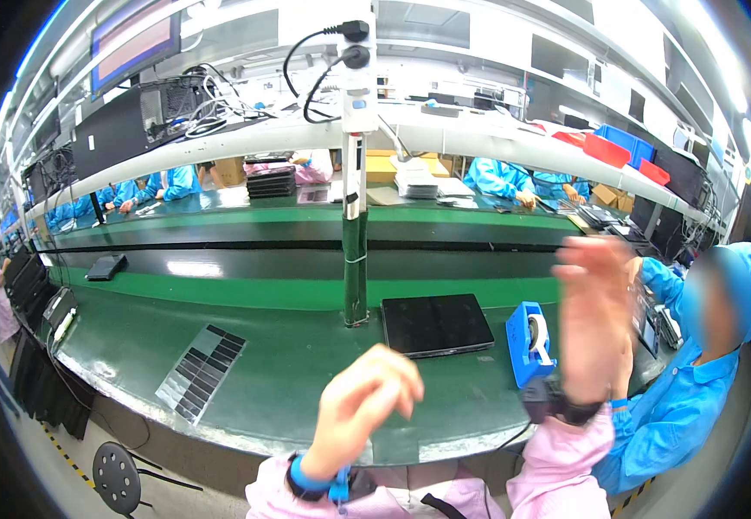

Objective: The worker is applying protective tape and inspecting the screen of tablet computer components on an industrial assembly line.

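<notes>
My left grip (363, 400) is loosely half-curled near the black laptop (438, 325), while my right grip (596, 316), too blurred to tell how wide, hovers near the blue tape dispenser (521, 353).

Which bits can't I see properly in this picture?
Right hand: head view, fingers smeared by motion.
Co-worker's forearm: head view, partly behind that hand.
Heads above the far blue sleeves: head view, behind the white shelf.
Right pink sleeve: head view, cut off by the lower edge.
</notes>
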Demonstrator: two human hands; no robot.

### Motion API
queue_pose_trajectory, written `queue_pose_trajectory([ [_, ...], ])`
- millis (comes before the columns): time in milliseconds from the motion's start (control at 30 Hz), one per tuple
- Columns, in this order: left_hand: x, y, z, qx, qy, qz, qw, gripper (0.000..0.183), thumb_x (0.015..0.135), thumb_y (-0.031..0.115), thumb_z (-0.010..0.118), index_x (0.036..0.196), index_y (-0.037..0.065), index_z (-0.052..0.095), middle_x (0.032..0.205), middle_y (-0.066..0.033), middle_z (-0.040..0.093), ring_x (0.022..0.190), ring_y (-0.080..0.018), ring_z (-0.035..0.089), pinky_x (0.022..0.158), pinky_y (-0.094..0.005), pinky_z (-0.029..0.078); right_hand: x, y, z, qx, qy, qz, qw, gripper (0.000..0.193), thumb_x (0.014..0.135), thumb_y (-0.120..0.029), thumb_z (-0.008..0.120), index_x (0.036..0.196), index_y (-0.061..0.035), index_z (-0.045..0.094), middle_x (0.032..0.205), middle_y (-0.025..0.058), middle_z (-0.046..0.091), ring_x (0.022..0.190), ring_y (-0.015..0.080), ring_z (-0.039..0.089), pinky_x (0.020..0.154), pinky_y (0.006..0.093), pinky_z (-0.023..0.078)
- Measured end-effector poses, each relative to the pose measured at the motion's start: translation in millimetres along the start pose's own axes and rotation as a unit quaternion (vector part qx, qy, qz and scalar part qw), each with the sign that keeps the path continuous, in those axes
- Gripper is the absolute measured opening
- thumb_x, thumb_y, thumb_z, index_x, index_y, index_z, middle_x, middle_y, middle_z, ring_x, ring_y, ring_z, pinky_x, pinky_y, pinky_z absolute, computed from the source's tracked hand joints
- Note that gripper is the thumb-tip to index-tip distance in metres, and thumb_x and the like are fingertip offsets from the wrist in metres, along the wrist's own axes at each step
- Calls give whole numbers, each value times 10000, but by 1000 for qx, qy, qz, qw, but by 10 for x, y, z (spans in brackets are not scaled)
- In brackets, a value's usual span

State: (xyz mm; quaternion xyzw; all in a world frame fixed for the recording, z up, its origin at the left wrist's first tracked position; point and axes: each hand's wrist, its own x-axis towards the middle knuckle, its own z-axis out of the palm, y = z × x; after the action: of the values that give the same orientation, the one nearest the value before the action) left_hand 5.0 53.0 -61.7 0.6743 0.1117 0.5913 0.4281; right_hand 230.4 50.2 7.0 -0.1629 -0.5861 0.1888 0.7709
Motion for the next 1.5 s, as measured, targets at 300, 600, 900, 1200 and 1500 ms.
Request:
queue_pose_trajectory([
  [300, -21, -2776, -749, 176, 122, -342, 915, 462, 860, 257, 537, 1243, 30, 415, 1299, -125, 413, 1241, -242, 344, 1021, -332, 261, -1086, 3074, -1810, -403, 13, 423, 812, 542, 823, -191, 570, 1285, 7, 367, 1294, 198, 400, 1217, 266, 367, 1007, 335, 292],
  [600, 152, -3257, -521, 0, 112, -363, 925, 777, 846, 277, 558, 1396, 26, 70, 1459, -159, 69, 1349, -220, 63, 1076, -315, 87, -1110, 2987, -1950, -175, 65, 489, 852, 508, 878, -160, 509, 1323, -5, 320, 1365, 170, 331, 1275, 237, 296, 1040, 305, 221],
  [900, -306, -2340, -513, -22, 96, -412, 906, 749, 816, 107, 559, 1403, 51, 96, 1456, -137, 102, 1342, -214, 92, 1065, -292, 117, -1670, 2036, -1504, -43, 77, 548, 832, 598, 832, -85, 543, 1350, 3, 257, 1392, 120, 284, 1287, 199, 248, 1045, 293, 191],
  [1200, -734, -2005, -571, 206, 102, -384, 894, 666, 801, 51, 573, 1358, 25, 209, 1304, -132, 330, 1142, -205, 370, 925, -296, 335, -1885, 1697, -1379, -219, 4, 527, 821, 427, 810, -64, 573, 1211, -8, 439, 1078, 87, 420, 1020, 173, 454, 889, 266, 377],
  [1500, -466, -2220, -718, 305, 86, -399, 860, 586, 781, 84, 651, 1282, 32, 351, 853, -8, 432, 655, -38, 458, 584, -177, 398, -1746, 1874, -1528, -197, 4, 586, 786, 420, 812, -85, 603, 1186, 3, 436, 820, -3, 475, 767, 89, 465, 697, 212, 387],
])
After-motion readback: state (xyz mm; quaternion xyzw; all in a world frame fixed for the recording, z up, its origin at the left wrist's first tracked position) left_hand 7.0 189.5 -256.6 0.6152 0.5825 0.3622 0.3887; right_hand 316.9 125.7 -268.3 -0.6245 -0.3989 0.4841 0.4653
